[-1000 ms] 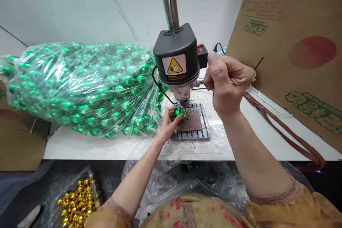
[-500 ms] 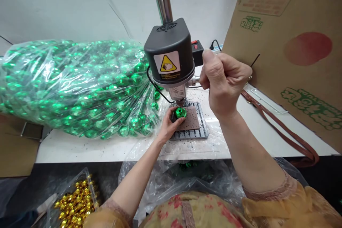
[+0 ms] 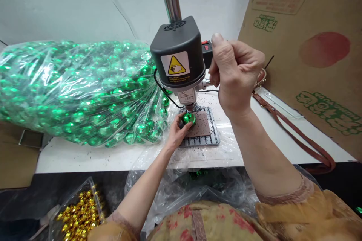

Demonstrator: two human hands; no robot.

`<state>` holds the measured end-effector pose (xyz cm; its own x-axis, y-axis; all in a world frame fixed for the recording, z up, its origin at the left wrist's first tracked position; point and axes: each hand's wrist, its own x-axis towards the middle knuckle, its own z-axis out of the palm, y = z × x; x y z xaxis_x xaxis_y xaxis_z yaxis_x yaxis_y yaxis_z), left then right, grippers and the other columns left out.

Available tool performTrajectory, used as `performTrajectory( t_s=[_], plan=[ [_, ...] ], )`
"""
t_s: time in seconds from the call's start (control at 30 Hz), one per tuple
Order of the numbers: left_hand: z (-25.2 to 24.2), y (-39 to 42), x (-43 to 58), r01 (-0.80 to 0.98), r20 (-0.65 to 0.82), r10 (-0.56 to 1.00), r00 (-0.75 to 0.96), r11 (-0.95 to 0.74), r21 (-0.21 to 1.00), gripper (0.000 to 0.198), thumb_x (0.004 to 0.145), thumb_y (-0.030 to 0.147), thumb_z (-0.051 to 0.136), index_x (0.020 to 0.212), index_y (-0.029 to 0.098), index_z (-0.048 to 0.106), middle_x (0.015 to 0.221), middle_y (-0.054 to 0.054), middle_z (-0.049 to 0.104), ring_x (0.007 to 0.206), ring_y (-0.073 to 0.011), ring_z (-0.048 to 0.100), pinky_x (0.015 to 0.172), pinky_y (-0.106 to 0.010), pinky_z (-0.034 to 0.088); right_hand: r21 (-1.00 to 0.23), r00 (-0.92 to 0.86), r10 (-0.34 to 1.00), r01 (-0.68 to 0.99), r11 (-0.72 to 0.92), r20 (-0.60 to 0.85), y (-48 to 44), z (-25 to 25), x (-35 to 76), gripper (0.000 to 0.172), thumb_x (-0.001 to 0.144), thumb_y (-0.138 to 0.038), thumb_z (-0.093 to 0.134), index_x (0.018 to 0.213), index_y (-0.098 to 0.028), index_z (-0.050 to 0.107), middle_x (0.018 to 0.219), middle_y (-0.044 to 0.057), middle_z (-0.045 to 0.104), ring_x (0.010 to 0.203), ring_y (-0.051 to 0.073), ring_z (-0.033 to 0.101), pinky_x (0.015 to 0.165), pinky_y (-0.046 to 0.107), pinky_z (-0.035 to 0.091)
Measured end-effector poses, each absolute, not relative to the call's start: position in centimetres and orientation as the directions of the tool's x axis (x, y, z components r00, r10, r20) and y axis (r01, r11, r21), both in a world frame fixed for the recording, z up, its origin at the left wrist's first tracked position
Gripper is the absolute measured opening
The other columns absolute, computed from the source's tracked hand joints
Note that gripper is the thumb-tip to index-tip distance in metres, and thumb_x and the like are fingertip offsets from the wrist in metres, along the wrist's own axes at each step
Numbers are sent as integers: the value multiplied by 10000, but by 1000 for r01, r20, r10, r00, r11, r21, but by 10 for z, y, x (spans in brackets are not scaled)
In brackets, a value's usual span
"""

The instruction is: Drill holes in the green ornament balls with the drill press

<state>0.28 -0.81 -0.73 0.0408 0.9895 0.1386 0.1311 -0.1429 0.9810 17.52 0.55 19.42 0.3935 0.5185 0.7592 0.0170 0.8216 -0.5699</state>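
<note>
My left hand (image 3: 177, 132) is closed round a shiny green faceted ball (image 3: 188, 118). It holds the ball low over the brown pad on the grey slotted base (image 3: 214, 140), just under the chuck of a small black drill press (image 3: 177, 51). The drill bit cannot be made out. At the right of the press, my right hand (image 3: 238, 73) is a fist at the end of a metal feed lever (image 3: 207, 82). The grip part of that lever is hidden inside the fingers.
A large clear bag of green balls (image 3: 76, 94) fills the table's left side. Gold balls (image 3: 80, 216) lie in a clear container below. A cardboard box (image 3: 305, 56) and brown strap (image 3: 296, 137) stand at right. Dark chips litter the base; clear plastic (image 3: 169, 186) drapes the front edge.
The ball and my left fingers have shifted slightly left and the ball looks turned a little. My right hand stays on the lever, with its wrist slightly changed. The whole view has drifted a little.
</note>
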Motion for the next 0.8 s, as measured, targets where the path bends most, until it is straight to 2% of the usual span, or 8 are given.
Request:
performTrajectory(
  t_s=[0.13, 0.27, 0.5, 0.63, 0.8],
  plan=[
    [-3, -10, 8, 237, 226, 973, 52, -232, 943, 527, 744, 402, 867, 1201, 220, 678, 1219, -92, 702, 1157, -277, 651, 1047, -421, 487, -612, 381, 555, 38, 790, 740, 10, 198, 176, 560, 871, -612, 615, 491, -234, 452, 443, -49, 385, 422, 72, 323, 461, 301, 336],
    [0, -14, 16, 319, 261, 963, 71, -270, 908, 536, 727, 362, 881, 1198, 216, 671, 1184, -89, 707, 1131, -285, 661, 1025, -432, 506, -618, 366, 566, 33, 785, 739, 8, 198, 177, 543, 888, -554, 628, 496, -221, 452, 454, -54, 388, 420, 56, 328, 468, 279, 344],
    [0, -15, 23, 290, 229, 973, 23, -225, 930, 517, 766, 391, 853, 1208, 220, 647, 1110, -76, 722, 1021, -258, 687, 953, -418, 543, -654, 363, 590, 75, 753, 721, 4, 199, 177, 540, 924, -536, 602, 512, -227, 442, 483, -34, 420, 455, 81, 389, 503, 291, 394],
    [-4, -14, 20, 266, 236, 970, 51, -241, 933, 540, 750, 407, 871, 1204, 216, 651, 1141, -82, 719, 1065, -264, 682, 985, -420, 532, -642, 372, 578, 65, 764, 726, 3, 198, 178, 524, 925, -465, 638, 499, -224, 453, 470, -42, 394, 414, 79, 350, 499, 303, 386],
    [-9, -11, 15, 204, 253, 966, 52, -259, 944, 542, 792, 474, 833, 1218, 203, 637, 1129, -90, 722, 1057, -258, 689, 959, -416, 551, -650, 377, 584, 66, 757, 719, 4, 197, 178, 545, 909, -537, 631, 505, -219, 450, 480, -34, 402, 436, 92, 386, 518, 313, 394]
  ],
)
